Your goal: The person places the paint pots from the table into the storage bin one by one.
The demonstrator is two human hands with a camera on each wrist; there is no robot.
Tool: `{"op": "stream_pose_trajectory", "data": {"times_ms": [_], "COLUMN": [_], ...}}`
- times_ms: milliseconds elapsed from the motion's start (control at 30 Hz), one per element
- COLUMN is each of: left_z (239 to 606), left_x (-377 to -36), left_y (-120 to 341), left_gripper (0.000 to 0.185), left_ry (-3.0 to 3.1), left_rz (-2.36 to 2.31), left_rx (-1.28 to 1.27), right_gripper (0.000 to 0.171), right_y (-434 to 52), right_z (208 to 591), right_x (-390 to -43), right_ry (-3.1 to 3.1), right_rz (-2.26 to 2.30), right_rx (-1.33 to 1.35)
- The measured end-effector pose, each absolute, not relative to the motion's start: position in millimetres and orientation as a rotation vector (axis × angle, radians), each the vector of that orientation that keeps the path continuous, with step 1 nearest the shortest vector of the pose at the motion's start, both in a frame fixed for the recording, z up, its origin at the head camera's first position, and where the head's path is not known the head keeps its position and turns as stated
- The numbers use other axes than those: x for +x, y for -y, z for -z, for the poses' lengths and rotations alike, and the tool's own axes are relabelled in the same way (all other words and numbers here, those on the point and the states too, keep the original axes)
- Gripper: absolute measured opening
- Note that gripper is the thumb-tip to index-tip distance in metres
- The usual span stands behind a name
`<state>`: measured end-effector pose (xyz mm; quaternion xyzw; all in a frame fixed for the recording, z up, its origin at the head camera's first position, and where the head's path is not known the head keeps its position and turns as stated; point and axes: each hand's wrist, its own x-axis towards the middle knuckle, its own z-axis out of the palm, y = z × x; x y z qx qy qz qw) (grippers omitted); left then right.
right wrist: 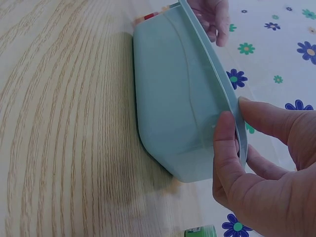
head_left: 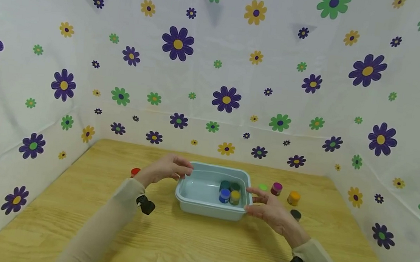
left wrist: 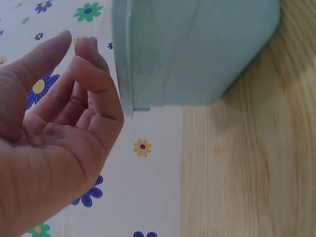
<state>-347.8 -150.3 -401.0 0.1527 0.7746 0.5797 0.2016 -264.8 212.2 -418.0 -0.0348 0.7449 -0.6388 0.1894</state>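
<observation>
- Only your right wrist view shows contact: your right hand (right wrist: 261, 163) pinches the rim of the pale blue tub (right wrist: 177, 108), thumb on the outer wall, fingers over the lip.
- Your left wrist view shows your left hand (left wrist: 54, 143) open, fingers loosely bent, just beside the tub's other end, not touching.
- From the head view, the tub sits mid-table (head_left: 70, 219) between both hands, holding small paint pots (head_left: 229, 192) at its right end.
- Right of the tub stand green (head_left: 263, 187), magenta (head_left: 276, 188), orange (head_left: 293, 198) and black (head_left: 295, 215) pots.
- Left of the tub, your left hand half hides a red pot (head_left: 135, 172).
</observation>
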Motion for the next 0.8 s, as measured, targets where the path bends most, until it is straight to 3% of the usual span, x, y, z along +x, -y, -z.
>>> {"op": "stream_pose_trajectory", "data": {"times_ms": [800], "left_z": [412], "left_x": [-350], "left_y": [212], "left_gripper": [0.042], "left_ry": [-2.108], "left_rz": [-1.717], "left_rx": [0.375], "right_gripper": [0.067], "right_y": [-213], "right_z": [419], "right_x": [-266], "right_ry": [-2.094], "right_rz": [1.809], "right_rx": [-0.102]}}
